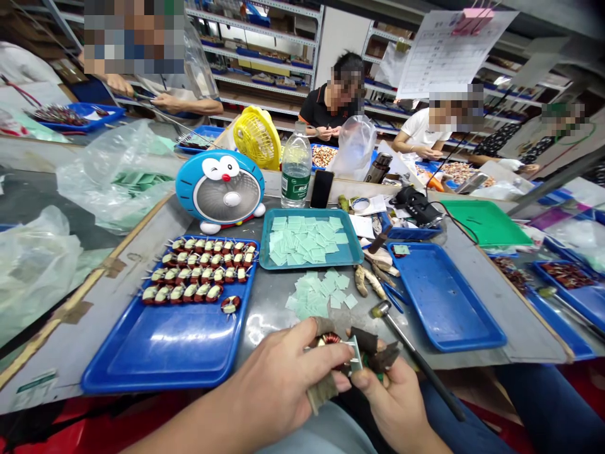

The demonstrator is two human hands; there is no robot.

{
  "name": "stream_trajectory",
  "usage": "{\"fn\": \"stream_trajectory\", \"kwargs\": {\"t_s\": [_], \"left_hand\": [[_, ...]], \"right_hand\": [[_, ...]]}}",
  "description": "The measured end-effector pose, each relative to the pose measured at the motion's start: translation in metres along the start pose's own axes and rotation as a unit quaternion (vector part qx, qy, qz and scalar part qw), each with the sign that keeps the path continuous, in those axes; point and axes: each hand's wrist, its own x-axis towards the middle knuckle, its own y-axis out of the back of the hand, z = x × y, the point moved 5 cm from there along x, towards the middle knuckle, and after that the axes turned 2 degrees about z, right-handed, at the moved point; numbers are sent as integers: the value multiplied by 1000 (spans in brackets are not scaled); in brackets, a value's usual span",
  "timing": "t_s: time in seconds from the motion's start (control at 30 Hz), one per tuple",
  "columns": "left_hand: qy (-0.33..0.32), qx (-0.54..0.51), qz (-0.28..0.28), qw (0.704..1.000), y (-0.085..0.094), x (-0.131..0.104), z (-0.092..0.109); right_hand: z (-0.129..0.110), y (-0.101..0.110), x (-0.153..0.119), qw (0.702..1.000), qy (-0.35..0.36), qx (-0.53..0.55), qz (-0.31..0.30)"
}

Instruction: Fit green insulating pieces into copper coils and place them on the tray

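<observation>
My left hand (283, 372) is closed around a copper-wound toroidal coil (329, 339), with the index finger lying across it. A small light green square plate (355, 354) stands on edge at the coil's side, and thin silvery leads reach it from the coil. My right hand (399, 400) is closed on that plate, its thumb at the lower edge. Dark and grey wraps cover several fingertips and hide part of the coil. Just beyond my hands lies a loose pile of green squares (316, 293) on the table.
A blue tray (161, 353) at left holds rows of coils. More squares fill a teal tray (312, 265). At right lie a hammer (416, 353), pliers (394, 296) and a blue tray (454, 309) with one piece. A blue fan (220, 189) and bottle (296, 167) stand behind; people sit opposite.
</observation>
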Motion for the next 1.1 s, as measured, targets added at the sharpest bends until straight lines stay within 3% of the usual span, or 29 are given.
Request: {"fn": "stream_trajectory", "kwargs": {"t_s": [0.2, 0.33, 0.6, 0.93, 1.1], "left_hand": [[31, -11, -15, 999, 1, 1, -2], [10, -4, 0, 1000, 5, 1, -1], [-38, 71, 35, 996, 7, 1, 2], [-24, 38, -15, 999, 1, 0, -7], [-26, -16, 42, 999, 3, -3, -14]], "right_hand": [[-7, -5, 4, 1000, 0, 13, -2], [-13, -8, 8, 999, -15, 37, -14], [-9, -2, 8, 1000, 10, -17, 5], [-15, -5, 13, 997, -24, -36, -59], [-17, -5, 13, 997, -17, -63, -44]]}}
